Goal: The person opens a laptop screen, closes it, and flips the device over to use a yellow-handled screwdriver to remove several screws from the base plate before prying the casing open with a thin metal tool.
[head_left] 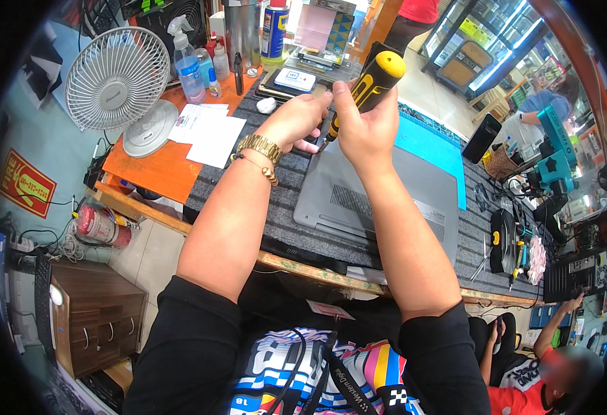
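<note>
Striped grey mat (279,211) over the bench (158,173); grey laptop (345,183) lying underside up near its middle. I see the right hand (369,128) closed round a yellow-black screwdriver (376,79), tip at the laptop's far left corner. Left hand (296,121) half-curled beside the tip; can't tell if it grips anything. Judging this screw work, I'd square the screwdriver to the casing, press straight down, turn slowly, fingertips clear.

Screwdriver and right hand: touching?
Touching. The head view shows the right hand gripping the yellow-and-black screwdriver by its handle.
</note>
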The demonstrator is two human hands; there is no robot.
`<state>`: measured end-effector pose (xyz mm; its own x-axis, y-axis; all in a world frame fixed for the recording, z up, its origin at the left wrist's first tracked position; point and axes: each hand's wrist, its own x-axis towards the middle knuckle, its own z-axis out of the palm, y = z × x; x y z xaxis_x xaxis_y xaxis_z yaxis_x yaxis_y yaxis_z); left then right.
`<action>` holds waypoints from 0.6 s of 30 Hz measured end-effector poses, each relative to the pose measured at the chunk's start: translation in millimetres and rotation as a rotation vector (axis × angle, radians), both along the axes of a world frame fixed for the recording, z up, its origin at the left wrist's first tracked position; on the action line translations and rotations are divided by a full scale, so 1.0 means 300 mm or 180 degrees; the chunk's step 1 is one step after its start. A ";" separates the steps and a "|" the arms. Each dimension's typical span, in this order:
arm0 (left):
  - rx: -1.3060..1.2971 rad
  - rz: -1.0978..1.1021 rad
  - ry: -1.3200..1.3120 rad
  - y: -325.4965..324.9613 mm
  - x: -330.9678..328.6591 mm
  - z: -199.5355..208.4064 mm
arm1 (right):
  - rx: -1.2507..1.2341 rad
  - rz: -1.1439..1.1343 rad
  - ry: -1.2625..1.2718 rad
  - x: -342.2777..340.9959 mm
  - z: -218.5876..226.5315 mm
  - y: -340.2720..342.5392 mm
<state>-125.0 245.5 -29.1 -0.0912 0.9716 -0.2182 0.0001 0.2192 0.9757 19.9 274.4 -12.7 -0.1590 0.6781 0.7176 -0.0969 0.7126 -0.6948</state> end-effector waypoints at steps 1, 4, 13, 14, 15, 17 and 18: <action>0.0000 0.0002 0.0001 0.001 -0.002 -0.001 | -0.0019 0.0010 0.0013 -0.002 0.001 -0.001; -0.0031 -0.0025 -0.0009 0.007 0.000 0.000 | -0.0029 0.0043 0.0051 0.002 0.002 0.004; -0.0114 -0.0048 -0.0127 0.017 -0.005 -0.012 | -0.0026 0.0093 0.0038 0.003 0.000 0.009; -0.0112 -0.0046 -0.0143 0.018 -0.003 -0.013 | -0.0019 0.0076 0.0022 0.005 -0.001 0.012; -0.0112 -0.0039 -0.0158 0.020 -0.004 -0.017 | -0.0019 0.0077 0.0022 0.004 -0.001 0.011; -0.0155 -0.0073 -0.0244 0.027 -0.006 -0.024 | -0.0036 0.0109 0.0076 0.001 0.001 0.009; -0.0198 -0.0101 -0.0329 0.027 -0.010 -0.025 | -0.0038 0.0115 0.0077 -0.001 0.001 0.007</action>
<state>-128.0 253.7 -36.6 -0.0345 0.9580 -0.2848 -0.0918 0.2807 0.9554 19.6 276.4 -12.4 -0.1662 0.6808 0.7133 -0.1395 0.6999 -0.7005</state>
